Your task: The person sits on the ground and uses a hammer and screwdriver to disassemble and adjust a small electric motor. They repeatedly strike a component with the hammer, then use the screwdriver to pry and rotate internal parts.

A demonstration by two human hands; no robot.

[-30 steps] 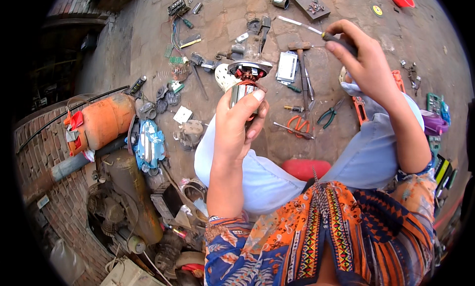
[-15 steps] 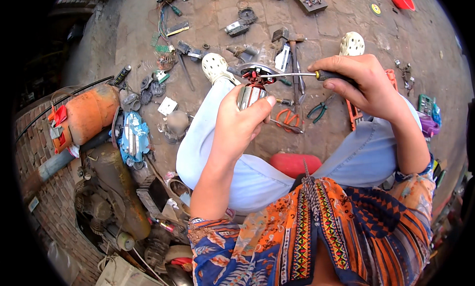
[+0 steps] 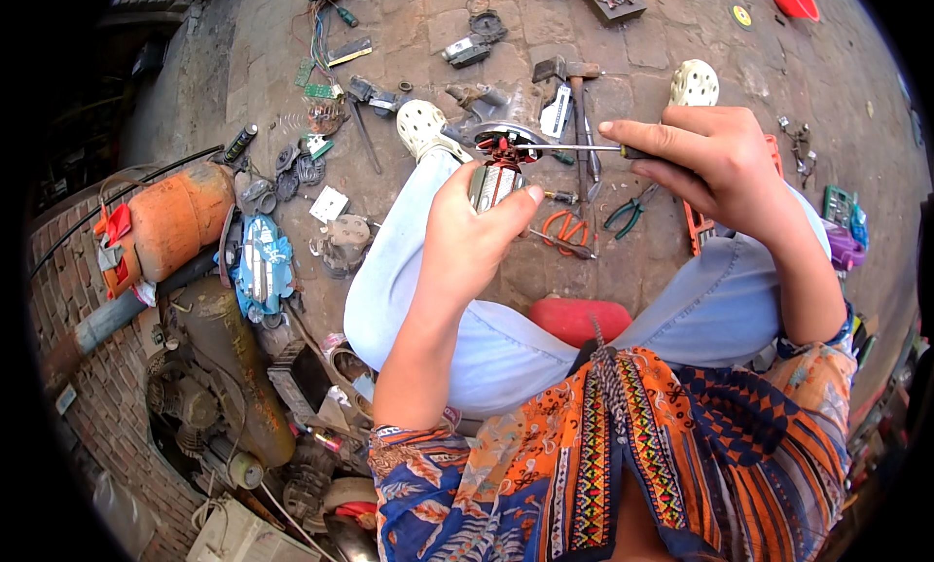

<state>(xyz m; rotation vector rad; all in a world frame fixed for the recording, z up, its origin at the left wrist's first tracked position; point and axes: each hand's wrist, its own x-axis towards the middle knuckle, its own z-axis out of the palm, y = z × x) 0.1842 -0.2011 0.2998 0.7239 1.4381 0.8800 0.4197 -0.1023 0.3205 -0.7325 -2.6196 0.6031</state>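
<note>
My left hand [image 3: 459,229] is closed around what looks like a small electric motor [image 3: 493,185], with a bare metal body and red windings [image 3: 505,151] at its far end. Beyond the windings sits a round metal plate [image 3: 522,134], partly hidden. My right hand [image 3: 718,161] grips a screwdriver [image 3: 582,147] by its dark handle, most of which the fingers cover. The index finger stretches along above the shaft. The shaft points left, level, and its tip is at the windings; whether it touches them I cannot tell.
On the brick floor ahead lie a hammer [image 3: 578,114], orange-handled scissors [image 3: 564,233], green-handled pliers [image 3: 624,217] and metal parts. A red cushion-like thing [image 3: 580,320] is between my legs. To the left stand an orange cylinder [image 3: 181,219], a blue bag [image 3: 265,266] and machine parts.
The motor has turned slightly in my left hand, and its plate sits a little differently. My right hand and the screwdriver have shifted slightly left, with the shaft more level.
</note>
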